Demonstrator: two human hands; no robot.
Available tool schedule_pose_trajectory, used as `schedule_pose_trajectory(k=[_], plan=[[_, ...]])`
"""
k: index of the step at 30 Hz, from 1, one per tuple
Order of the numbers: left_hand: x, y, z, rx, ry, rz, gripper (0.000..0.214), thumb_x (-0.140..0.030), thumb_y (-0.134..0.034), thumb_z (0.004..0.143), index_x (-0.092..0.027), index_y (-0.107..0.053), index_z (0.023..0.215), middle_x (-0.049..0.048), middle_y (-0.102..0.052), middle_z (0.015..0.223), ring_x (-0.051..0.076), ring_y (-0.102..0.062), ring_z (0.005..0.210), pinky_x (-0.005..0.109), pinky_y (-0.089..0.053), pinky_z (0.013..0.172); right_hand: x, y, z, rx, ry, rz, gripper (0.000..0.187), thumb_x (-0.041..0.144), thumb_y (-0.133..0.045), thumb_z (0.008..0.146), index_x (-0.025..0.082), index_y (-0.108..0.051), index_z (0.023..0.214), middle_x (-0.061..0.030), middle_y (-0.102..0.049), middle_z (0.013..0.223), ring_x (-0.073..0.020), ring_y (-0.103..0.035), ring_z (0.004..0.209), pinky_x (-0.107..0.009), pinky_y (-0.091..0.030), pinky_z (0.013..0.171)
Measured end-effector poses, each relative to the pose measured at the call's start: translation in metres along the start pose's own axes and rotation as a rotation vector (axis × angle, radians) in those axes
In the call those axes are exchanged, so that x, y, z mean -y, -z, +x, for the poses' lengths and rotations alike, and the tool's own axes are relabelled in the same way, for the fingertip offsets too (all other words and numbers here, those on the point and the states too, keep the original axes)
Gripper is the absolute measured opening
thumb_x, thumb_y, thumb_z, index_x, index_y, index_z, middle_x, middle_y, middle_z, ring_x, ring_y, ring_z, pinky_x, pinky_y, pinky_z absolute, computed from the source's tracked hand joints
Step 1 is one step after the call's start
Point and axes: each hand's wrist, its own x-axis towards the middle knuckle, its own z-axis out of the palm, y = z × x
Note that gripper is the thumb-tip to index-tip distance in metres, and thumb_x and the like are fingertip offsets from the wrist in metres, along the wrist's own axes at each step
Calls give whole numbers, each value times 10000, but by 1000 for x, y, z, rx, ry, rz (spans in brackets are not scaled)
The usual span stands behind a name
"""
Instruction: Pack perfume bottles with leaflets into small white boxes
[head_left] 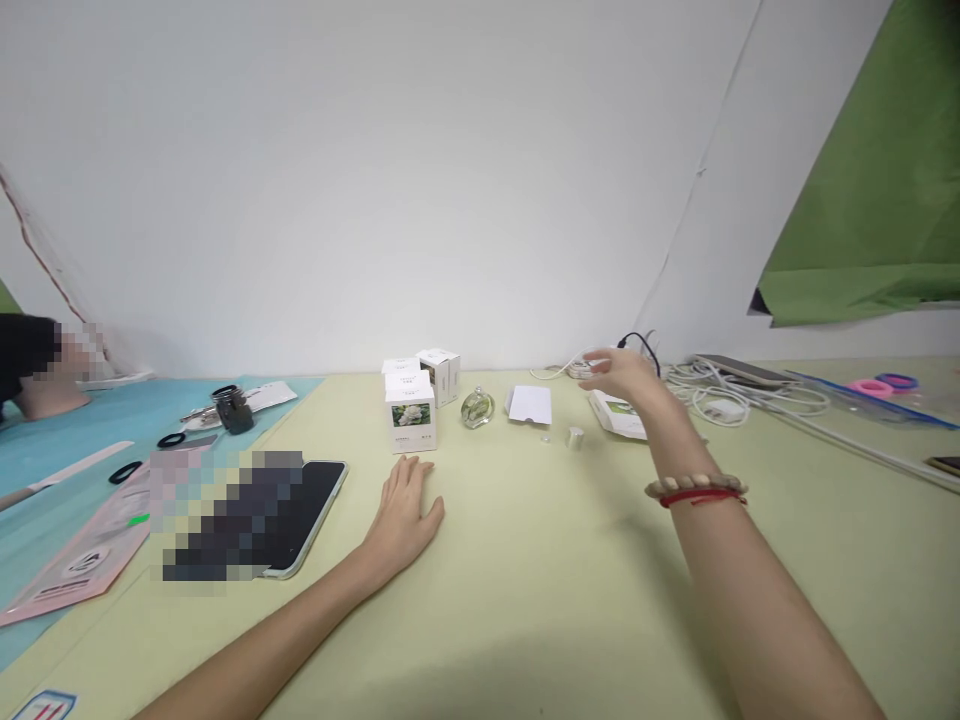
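White card boxes (411,428) stood directly beyond the left hand (403,512), which lay palm-down on the yellow-green table (510,570), fingers extended, tips just at the front box's base; whether they touched could not be told. A glass bottle (478,409) rested farther off, to that hand's right. The right hand (626,378) was raised, fingers parted, partly covering a printed carton (616,415), with a silver cap (574,438) to its left, lower in view.
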Motion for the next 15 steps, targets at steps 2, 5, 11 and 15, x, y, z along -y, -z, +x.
schedule_pose_trajectory(k=[2,5,11,15], plan=[[-1,1,0,-16,-32,-13,353,-260,-441,800,-208,-435,1149,88,-403,1247,245,-316,1233,467,-283,1013,29,-7,-6,59,63,50,371,217,-630,666,207,-622,1037,-36,-672,890,-138,-603,729,-236,-428,664],[-3,2,0,-39,-46,-21,359,-239,-450,790,-209,-431,1147,83,-422,1213,232,-350,1196,452,-299,1002,81,-27,-28,105,346,156,428,232,-556,723,212,-543,1151,-63,-598,1117,-191,-560,981,-320,-414,852],[-4,3,0,-59,-71,-48,369,-194,-415,800,-199,-399,1168,89,-418,1216,219,-349,1191,429,-304,1000,140,-65,-82,292,821,144,692,322,-485,780,210,-197,1399,-94,-254,1440,-244,-280,1289,-455,-290,992],[-5,3,0,-55,-75,-62,396,-195,-426,792,-195,-381,1186,97,-404,1227,226,-342,1197,439,-298,1003,145,-73,-96,314,854,148,678,316,-463,798,209,-177,1402,-103,-245,1443,-215,-251,1307,-426,-297,993]])
